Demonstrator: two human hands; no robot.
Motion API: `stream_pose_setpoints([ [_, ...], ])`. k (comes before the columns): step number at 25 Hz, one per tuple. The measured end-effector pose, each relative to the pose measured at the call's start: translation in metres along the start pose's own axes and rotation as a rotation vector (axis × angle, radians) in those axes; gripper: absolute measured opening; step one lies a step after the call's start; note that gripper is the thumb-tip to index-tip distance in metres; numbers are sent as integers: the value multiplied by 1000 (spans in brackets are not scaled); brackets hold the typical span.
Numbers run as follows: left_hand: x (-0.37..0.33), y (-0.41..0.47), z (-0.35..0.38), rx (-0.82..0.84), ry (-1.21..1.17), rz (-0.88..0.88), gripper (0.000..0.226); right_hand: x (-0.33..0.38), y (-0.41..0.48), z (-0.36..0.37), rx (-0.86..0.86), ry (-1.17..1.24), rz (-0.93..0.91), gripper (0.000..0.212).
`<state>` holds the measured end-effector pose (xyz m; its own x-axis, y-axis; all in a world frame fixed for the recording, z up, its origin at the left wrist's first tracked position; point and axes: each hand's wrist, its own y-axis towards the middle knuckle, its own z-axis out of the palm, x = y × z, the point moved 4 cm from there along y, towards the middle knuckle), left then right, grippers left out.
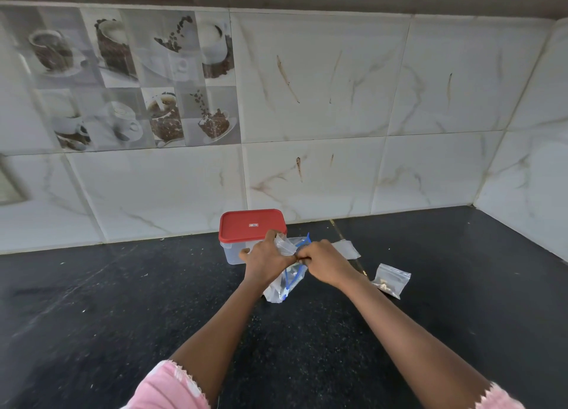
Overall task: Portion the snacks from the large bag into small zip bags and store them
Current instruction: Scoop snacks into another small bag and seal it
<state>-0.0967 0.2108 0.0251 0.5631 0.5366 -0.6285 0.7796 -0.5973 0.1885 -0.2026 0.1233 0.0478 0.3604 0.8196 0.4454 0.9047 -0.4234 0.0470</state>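
A large clear bag with a blue zip strip (287,284) lies on the black counter (123,301), partly under my hands. My left hand (264,256) grips a small clear zip bag (284,243) above it. My right hand (325,262) pinches the edge of that small bag, its fingers curled; both hands meet over the large bag. A filled small zip bag (392,280) with pale snack pieces lies to the right. Another flat, clear small bag (345,249) lies behind my right hand.
A clear plastic container with a red lid (250,225) stands shut against the tiled wall (307,178), just behind my left hand. The wall turns a corner at the right. Crumbs speckle the counter.
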Motion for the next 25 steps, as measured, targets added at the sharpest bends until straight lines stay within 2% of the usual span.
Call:
stream_pose_setpoints([
  [4,-7,-7,-19,-41,-102,5,53,6,15,9,184,-171,-92,26],
  [6,-13,-7,-27,-85,-100,10,51,6,18,22,304,-270,-82,28],
  [8,-18,-7,-31,-102,-87,31,53,8,21,32,338,-338,-16,27],
  [10,-21,-11,-31,-55,-96,65,58,10,23,40,319,-208,114,18],
  [13,-7,-15,-24,74,-172,71,64,14,24,56,349,-329,130,35],
  [15,12,-13,-27,51,-358,-23,61,2,29,70,353,-370,61,38],
  [17,40,-10,-30,-28,-538,-190,48,-11,32,77,363,-414,54,40],
  [19,70,-10,-21,-57,-628,-379,38,-22,32,74,277,-266,179,41],
  [20,82,-12,-15,-50,-664,-467,38,-25,33,74,244,-213,203,39],
  [22,100,-17,1,-2,-739,-599,47,-30,33,77,233,-263,156,34],
  [24,106,-21,17,69,-817,-656,36,-39,32,84,203,-252,193,32],
  [25,109,-22,25,110,-850,-683,29,-43,31,86,143,-172,198,31],
])
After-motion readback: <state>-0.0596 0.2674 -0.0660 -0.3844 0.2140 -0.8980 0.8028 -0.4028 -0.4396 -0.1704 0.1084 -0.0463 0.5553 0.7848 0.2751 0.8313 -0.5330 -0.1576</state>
